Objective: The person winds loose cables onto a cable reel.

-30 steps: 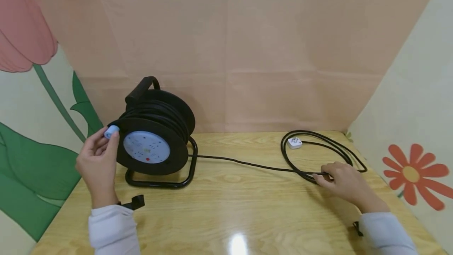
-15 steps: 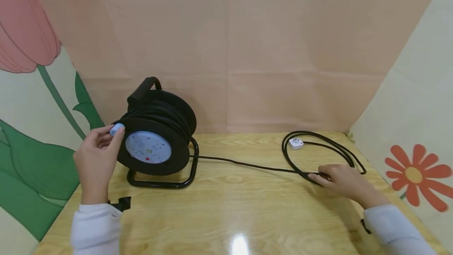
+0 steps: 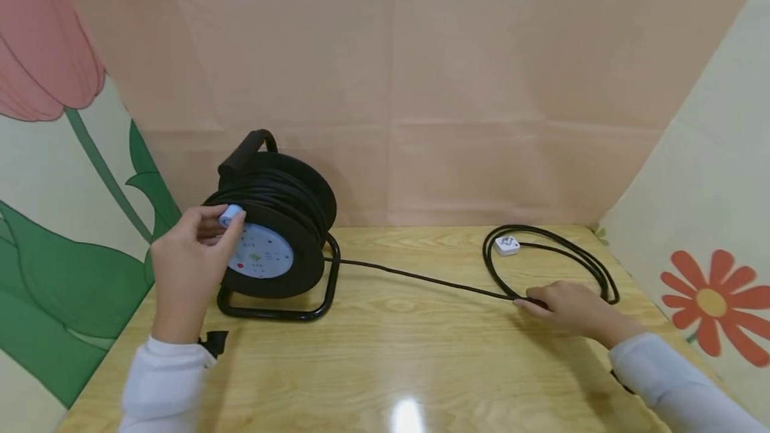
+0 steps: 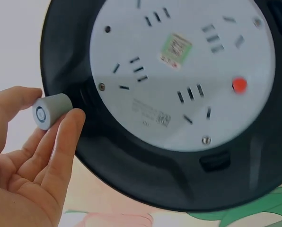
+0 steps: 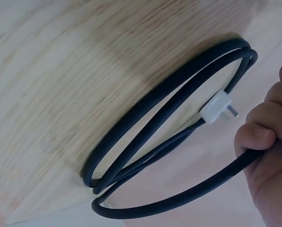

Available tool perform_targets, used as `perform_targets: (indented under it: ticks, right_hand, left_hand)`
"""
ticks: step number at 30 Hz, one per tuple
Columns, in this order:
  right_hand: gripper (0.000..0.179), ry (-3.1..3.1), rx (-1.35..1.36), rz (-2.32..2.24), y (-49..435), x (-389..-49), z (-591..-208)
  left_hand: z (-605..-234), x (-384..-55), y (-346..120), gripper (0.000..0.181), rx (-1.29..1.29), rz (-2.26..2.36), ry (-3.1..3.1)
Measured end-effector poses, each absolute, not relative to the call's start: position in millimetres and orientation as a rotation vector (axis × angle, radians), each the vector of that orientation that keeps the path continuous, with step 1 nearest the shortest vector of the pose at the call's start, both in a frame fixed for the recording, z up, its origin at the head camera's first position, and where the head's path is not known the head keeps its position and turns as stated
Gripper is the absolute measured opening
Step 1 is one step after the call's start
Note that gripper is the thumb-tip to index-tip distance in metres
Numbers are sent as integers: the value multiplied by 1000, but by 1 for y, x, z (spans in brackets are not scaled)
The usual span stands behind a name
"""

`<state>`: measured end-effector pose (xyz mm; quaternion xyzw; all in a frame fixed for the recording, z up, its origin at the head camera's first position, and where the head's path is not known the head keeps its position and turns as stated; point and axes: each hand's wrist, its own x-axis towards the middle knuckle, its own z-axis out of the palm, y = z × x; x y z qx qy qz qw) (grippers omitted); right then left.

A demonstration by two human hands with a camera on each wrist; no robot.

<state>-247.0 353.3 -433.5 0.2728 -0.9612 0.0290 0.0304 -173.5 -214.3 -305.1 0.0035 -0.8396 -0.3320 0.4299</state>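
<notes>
A black cable reel (image 3: 308, 260) stands on its tube frame at the left of the table in the head view. On its front flange sits a light blue crank knob (image 3: 231, 215). My left hand (image 3: 191, 266) pinches that knob between thumb and fingers; the left wrist view shows the knob (image 4: 53, 111) in its fingertips. Black cable (image 3: 421, 277) runs from the reel rightward to my right hand (image 3: 568, 313), whose fingers curl round it. Beyond that hand the cable lies in loose loops, with a white plug (image 3: 507, 245) inside them. In the right wrist view the plug (image 5: 216, 108) shows its metal pins.
The reel's pale socket disc (image 3: 267, 252) carries a red button (image 4: 239, 85) and several slots. A carrying handle (image 3: 243, 152) tops the reel. The wooden table (image 3: 373, 353) meets a pinkish back wall (image 3: 451, 85). Painted side walls stand left and right.
My left hand has carried the knob right and slightly up along the reel's rim, and the socket disc has turned with it. My right hand has shifted slightly left with the cable.
</notes>
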Motion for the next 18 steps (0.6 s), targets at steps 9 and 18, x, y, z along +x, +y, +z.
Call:
perform_targets:
  ticks: [9,18]
  right_hand:
    - [36,-2916,739,114,353,-249,-427]
    - [42,-2591,787,-65,363,-260,-416]
  left_hand:
    - [-313,-178,-199,33,-89,-790,-2072]
    - [-314,-179,-192,29,-159,-792,-2057]
